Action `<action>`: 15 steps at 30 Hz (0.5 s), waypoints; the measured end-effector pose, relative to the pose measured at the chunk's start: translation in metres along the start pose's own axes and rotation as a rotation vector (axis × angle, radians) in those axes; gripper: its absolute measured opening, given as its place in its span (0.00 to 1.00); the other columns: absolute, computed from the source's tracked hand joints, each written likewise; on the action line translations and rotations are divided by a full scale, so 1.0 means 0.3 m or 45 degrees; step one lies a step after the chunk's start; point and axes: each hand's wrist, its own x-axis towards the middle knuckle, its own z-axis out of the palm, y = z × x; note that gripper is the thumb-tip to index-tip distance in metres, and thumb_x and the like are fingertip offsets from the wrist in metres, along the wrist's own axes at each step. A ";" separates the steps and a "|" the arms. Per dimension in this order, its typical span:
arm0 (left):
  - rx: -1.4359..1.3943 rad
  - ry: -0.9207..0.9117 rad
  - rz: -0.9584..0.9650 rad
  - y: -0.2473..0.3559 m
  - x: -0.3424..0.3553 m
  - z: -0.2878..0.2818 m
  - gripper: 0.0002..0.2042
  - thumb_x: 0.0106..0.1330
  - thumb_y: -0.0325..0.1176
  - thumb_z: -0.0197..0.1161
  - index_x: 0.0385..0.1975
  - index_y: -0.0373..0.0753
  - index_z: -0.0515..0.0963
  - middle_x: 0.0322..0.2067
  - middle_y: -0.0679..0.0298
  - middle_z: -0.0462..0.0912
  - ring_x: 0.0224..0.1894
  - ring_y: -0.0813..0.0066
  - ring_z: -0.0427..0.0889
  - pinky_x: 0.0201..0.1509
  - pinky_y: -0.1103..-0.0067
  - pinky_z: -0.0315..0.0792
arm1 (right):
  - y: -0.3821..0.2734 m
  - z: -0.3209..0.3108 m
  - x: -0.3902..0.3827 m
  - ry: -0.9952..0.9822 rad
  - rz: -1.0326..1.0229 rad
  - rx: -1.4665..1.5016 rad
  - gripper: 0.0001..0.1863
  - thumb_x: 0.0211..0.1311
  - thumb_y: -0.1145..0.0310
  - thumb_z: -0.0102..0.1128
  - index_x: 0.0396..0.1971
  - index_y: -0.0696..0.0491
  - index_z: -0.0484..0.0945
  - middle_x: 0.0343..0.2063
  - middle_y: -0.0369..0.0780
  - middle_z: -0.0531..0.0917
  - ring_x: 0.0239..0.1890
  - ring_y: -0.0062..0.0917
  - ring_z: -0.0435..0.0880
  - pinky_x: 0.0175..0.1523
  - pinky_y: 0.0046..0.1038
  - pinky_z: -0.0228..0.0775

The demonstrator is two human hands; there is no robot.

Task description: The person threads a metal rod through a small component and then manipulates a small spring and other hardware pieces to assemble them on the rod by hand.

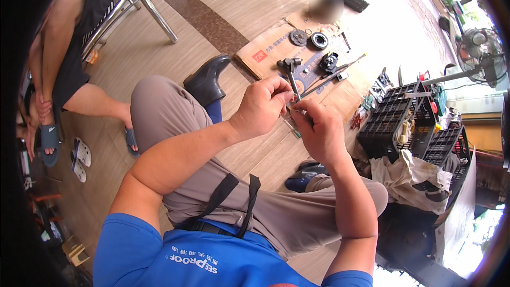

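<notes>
My left hand (pixel 261 105) and my right hand (pixel 322 130) meet in front of me, above the floor between my knees. Both have thumb and fingers pinched together on something small, with a reddish speck at the left fingertips; I cannot make out what it is. Just beyond the fingertips is a hammer-like tool (pixel 290 65), its dark head away from me and its handle running back toward my hands. Whether the handle touches my fingers cannot be told. A flattened cardboard sheet (pixel 260 53) lies beyond, with a dark round disc (pixel 298 37), a black ring-shaped part (pixel 319 41) and a black machine part (pixel 329 62) on it.
Long thin tools (pixel 340 74) lie on the cardboard's right. Black plastic crates (pixel 388 122) with tools and a cloth (pixel 409 172) stand at right, near a fan (pixel 478 48). At left, a person (pixel 64 58) sits on a metal-legged chair (pixel 151 5); white clogs (pixel 79 158) lie nearby.
</notes>
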 end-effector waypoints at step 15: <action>0.343 -0.098 0.293 -0.019 -0.023 0.026 0.02 0.63 0.22 0.60 0.32 0.31 0.78 0.27 0.55 0.81 0.28 0.66 0.81 0.34 0.75 0.74 | 0.000 -0.036 0.040 0.078 -0.106 -0.092 0.05 0.61 0.69 0.61 0.32 0.53 0.77 0.23 0.45 0.81 0.28 0.42 0.82 0.32 0.38 0.72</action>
